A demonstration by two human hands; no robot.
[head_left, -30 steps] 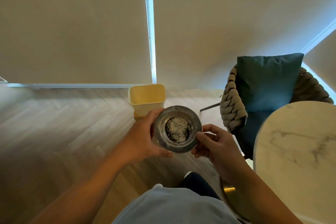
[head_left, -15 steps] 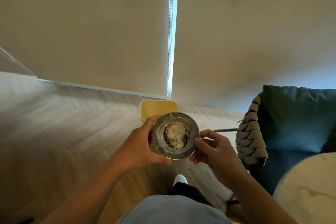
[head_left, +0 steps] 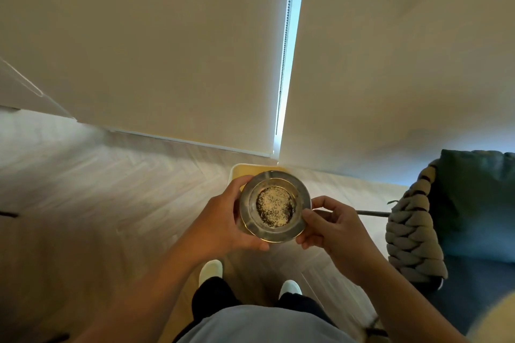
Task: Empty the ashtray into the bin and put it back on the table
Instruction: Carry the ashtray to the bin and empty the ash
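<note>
Ashtray [head_left: 275,205] held level, ash inside, over near rim of yellow bin [head_left: 237,171]. Left hand [head_left: 223,220] cups its side; right hand [head_left: 328,224] pinches its rim. Risk: early tilt spills ash onto floor [head_left: 111,189].

Two pale beige roller blinds [head_left: 167,50] fill the upper part of the view, hanging down almost to the floor. Between them runs a narrow bright strip of window [head_left: 292,50], blue-white with daylight, and a bead chain [head_left: 285,36] hangs along its left edge. The floor [head_left: 97,189] is light wood laid in a herringbone pattern, brighter near the blinds and falling into shadow toward the lower left. At the right edge stands a chair [head_left: 412,231] with a thick braided grey-beige rope frame, holding a dark teal cushion [head_left: 479,203] against its back. A thin dark chair leg [head_left: 373,213] sticks out to the left of the braided side.
</note>
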